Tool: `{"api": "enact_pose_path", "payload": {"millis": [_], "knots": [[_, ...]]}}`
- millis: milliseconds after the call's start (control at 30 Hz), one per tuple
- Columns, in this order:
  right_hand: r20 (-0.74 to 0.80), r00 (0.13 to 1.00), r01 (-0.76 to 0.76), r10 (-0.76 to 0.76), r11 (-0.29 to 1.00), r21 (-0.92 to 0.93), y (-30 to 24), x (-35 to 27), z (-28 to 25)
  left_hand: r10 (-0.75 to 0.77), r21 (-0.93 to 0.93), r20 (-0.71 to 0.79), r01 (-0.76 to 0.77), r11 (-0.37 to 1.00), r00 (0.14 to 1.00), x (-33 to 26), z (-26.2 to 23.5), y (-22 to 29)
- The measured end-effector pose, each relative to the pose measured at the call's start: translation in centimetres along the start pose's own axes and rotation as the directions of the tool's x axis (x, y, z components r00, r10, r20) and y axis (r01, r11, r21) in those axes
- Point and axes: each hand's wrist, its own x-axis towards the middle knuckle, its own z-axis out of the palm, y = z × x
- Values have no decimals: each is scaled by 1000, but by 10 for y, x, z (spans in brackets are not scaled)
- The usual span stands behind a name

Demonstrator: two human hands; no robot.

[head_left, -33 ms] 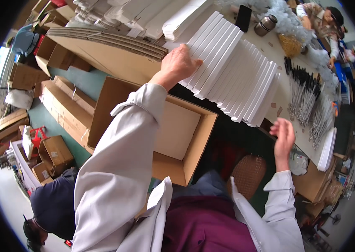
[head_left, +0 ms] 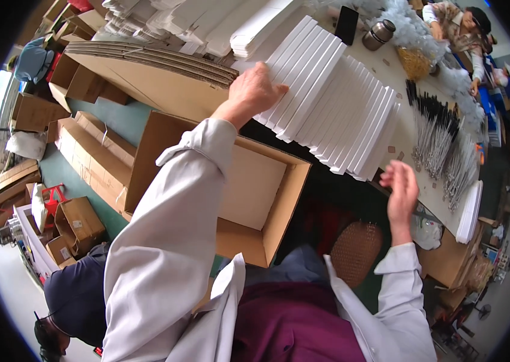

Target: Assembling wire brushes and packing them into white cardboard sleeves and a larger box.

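Slim white boxes (head_left: 327, 99) stand packed side by side in a long row along the table's near edge. At the row's left end is my left hand (head_left: 252, 93), its thumb lying against the nearest boxes and its other fingers bent around the end, partly hidden. My right hand (head_left: 401, 196) hovers empty near the row's right end, apart from it, with fingers slightly curved and apart. Below my left forearm an open cardboard carton (head_left: 288, 217) shows a flat pale bottom.
Flattened cardboard sheets (head_left: 146, 75) lean left of the row. On the table (head_left: 390, 123) are a phone (head_left: 346, 25), a metal flask (head_left: 379, 35) and bundled black-tipped wire brushes (head_left: 433, 123). A woven stool (head_left: 356, 253) stands below. One person is at lower left, another at far right.
My right hand has shifted slightly up and left, towards the row's right end. My left hand keeps its place on the boxes.
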Motion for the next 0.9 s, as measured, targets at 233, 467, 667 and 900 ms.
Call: {"api": "enact_pose_path", "payload": {"millis": [233,467,667,900], "knots": [[150,973,186,-174,980,-76,-24,60,132,108,-60,37,-105,993,994,18,-1,-6],[181,983,61,-29,982,-177,-2,96,190,74,-59,121,-68,996,990,25,-8,-4],[126,990,94,-62,960,-265,-11,90,207,68,-115,126,-54,992,990,20,-28,8],[142,980,188,-140,889,-418,-20,94,164,55,-97,79,-47,994,995,-26,-14,31]]}}
